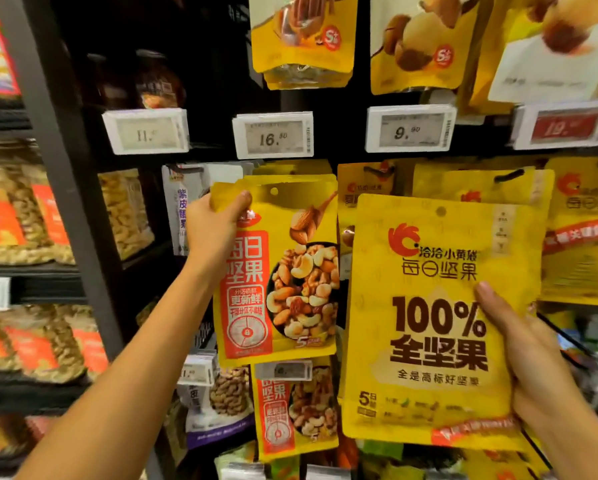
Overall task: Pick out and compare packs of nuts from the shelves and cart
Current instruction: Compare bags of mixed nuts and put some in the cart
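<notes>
My left hand (214, 226) grips the top left corner of a yellow mixed-nut pack with an orange panel (287, 271), held up in front of the hanging rows. My right hand (519, 355) holds a larger yellow pack printed "100%" (432, 320) by its right edge, thumb across the front. The two packs hang side by side at chest height, nearly touching. Behind them more yellow nut packs (578, 230) hang on pegs, partly hidden.
Price tags (273, 135) reading 16.80 and 9.90 line the rail above. Yellow packs (302, 36) hang in the top row. A black upright post (65, 188) divides off shelves of clear nut tubs (16, 220) at the left. Another orange-panel pack (295, 410) hangs below.
</notes>
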{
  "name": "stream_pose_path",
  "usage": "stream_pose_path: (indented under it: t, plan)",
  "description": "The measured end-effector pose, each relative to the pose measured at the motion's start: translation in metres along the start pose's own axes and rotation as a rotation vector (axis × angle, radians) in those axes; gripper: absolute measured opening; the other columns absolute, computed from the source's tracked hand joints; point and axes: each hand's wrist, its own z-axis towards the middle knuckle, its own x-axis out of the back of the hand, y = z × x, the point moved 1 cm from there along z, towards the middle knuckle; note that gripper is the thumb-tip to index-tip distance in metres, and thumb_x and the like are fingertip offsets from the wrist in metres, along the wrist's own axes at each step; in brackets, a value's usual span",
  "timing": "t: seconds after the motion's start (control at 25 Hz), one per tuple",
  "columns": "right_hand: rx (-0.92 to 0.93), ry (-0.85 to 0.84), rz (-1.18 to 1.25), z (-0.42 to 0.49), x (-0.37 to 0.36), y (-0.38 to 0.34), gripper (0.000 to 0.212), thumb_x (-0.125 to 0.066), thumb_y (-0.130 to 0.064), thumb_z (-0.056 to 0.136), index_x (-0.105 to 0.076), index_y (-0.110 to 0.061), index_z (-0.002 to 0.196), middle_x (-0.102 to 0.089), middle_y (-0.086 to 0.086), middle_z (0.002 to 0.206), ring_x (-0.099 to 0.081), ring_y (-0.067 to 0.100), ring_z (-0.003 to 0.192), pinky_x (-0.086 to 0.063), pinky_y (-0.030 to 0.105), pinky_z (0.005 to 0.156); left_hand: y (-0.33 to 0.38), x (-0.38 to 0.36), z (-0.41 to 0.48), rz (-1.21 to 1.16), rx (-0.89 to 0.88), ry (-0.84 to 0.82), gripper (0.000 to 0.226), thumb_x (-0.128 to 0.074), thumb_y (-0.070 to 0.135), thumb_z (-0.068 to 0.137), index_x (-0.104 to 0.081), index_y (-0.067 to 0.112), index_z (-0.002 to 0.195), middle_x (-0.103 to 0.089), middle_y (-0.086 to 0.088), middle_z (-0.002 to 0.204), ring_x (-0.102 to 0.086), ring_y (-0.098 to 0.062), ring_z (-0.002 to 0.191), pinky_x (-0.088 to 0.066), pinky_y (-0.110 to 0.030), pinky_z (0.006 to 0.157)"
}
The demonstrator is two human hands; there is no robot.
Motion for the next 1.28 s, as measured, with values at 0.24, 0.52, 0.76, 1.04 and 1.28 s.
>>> stream_pose_path:
  t: [0.24, 0.52, 0.76, 1.04, 1.28]
  plan:
    - [-0.012, -0.006, 0.008, 0.018, -0.015, 0.001, 0.055, -0.072, -0.051, 0.052, -0.061, -0.028, 0.101, -0.076, 0.003, 0.083, -0.073, 0.022, 0.074, -0.055, 0.041, 0.067, 0.001, -0.008, 0.016, 0.038, -0.047, -0.026, 0.020, -0.066, 0.029, 0.086, -0.060, 0.023, 0.067, -0.068, 0.014, 0.055, -0.066, -0.003, 0.051, -0.049, -0.015, 0.048]
    - [-0.028, 0.000, 0.026, 0.021, -0.025, 0.004, 0.037, -0.069, -0.046, 0.059, -0.061, -0.026, 0.090, -0.076, 0.002, 0.077, -0.073, 0.019, 0.068, -0.052, 0.034, 0.060, 0.002, -0.009, 0.025, -0.013, 0.011, -0.009, 0.017, -0.067, 0.030, 0.084, -0.060, 0.023, 0.071, -0.069, 0.009, 0.058, -0.068, -0.008, 0.054, -0.051, -0.019, 0.048]
    - [-0.023, -0.005, 0.044, 0.022, -0.031, 0.010, 0.036, -0.068, -0.044, 0.059, -0.055, -0.026, 0.087, -0.075, 0.001, 0.072, -0.072, 0.017, 0.063, -0.055, 0.029, 0.047, -0.005, -0.011, 0.019, 0.088, -0.041, -0.019, 0.016, -0.066, 0.032, 0.085, -0.061, 0.025, 0.071, -0.069, 0.005, 0.068, -0.069, -0.010, 0.059, -0.056, -0.024, 0.057]
    - [-0.002, -0.002, 0.033, 0.025, -0.032, 0.016, 0.044, -0.070, -0.047, 0.056, -0.060, -0.027, 0.094, -0.076, 0.000, 0.078, -0.073, 0.019, 0.071, -0.053, 0.032, 0.058, -0.036, -0.023, 0.030, 0.094, -0.025, -0.032, 0.016, -0.064, 0.035, 0.086, -0.062, 0.022, 0.076, -0.069, 0.007, 0.071, -0.068, -0.008, 0.063, -0.055, -0.026, 0.062]
    - [0.006, 0.014, 0.053, 0.025, -0.028, 0.018, 0.046, -0.071, -0.048, 0.057, -0.060, -0.027, 0.096, -0.076, -0.001, 0.082, -0.073, 0.016, 0.073, -0.055, 0.027, 0.050, -0.062, -0.047, 0.044, 0.404, -0.201, 0.164, 0.036, -0.056, 0.042, 0.090, -0.062, 0.010, 0.102, -0.068, -0.007, 0.099, -0.059, -0.015, 0.082, -0.039, -0.023, 0.067]
